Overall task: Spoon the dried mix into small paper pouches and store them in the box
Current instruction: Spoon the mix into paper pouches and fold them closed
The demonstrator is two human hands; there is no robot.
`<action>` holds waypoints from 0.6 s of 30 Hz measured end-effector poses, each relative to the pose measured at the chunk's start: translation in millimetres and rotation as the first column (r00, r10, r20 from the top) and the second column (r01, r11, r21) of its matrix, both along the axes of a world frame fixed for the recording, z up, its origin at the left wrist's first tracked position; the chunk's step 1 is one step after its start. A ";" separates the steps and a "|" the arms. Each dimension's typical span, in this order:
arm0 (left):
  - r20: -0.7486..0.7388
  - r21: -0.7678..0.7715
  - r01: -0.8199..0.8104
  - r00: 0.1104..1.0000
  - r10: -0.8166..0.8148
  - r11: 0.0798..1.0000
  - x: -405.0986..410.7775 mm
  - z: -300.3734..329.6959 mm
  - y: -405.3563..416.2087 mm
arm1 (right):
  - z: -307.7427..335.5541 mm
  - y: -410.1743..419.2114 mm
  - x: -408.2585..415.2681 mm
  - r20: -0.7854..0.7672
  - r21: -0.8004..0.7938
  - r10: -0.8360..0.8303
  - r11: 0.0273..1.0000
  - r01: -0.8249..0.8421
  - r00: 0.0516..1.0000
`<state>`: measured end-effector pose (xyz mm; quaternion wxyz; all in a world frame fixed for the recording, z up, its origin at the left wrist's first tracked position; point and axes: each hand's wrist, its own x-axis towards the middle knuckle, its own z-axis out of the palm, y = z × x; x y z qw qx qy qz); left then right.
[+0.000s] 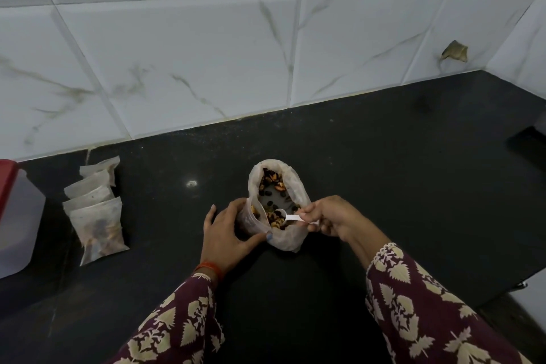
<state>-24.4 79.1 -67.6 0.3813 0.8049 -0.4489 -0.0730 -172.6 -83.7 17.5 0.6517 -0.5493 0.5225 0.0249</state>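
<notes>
Both patterned sleeves (177,325), dark maroon with cream leaf prints, fill the bottom of the view and are cut off by the lower edge.

At the far left a translucent plastic box (17,224) with a red lid (5,183) stands on the black countertop (384,171); the left edge cuts it off, and what is inside it is hard to make out. Just beside it lie the filled paper pouches (96,216), overlapping like tiles. I count about 4, but the rear ones are partly hidden under the front one. Dark dried pieces show faintly through the paper of the front one.

Near the middle, the left hand (227,233) is curled around the near left side of an open plastic bag (283,207) of dried mix (273,183). The fingers press on the bag's left wall and the thumb lies along its lower front edge. A red thread band (208,267) sits at this wrist. A small pouch may be held between this hand and the bag, but I cannot tell this for sure.

Inside the bag the mix shows dark and orange-brown pieces, with a bare patch in the middle.

To the right, the right hand (334,219) pinches the handle of a small white plastic spoon (288,216) between the thumb and the closed fingers. The spoon's bowl is inside the mouth of the bag, just above the mix at the near end. The end of the handle is hidden in the fingers.
</notes>
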 end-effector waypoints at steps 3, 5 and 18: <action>-0.002 -0.012 -0.005 1.000 0.005 1.000 -1.0 1.3 -0.2 | -6.9 0.3 -1.7 0.020 0.152 -0.080 0.985 0.076 0.997; 0.002 -0.018 -0.007 1.000 0.007 1.000 -1.6 1.6 -0.2 | -9.7 2.7 -2.3 0.030 0.209 -0.139 0.969 0.130 0.990; -0.030 -0.049 -0.001 1.000 -0.001 0.999 -2.6 3.7 1.8 | -19.6 19.6 -5.5 0.162 0.251 -0.304 0.933 0.259 0.939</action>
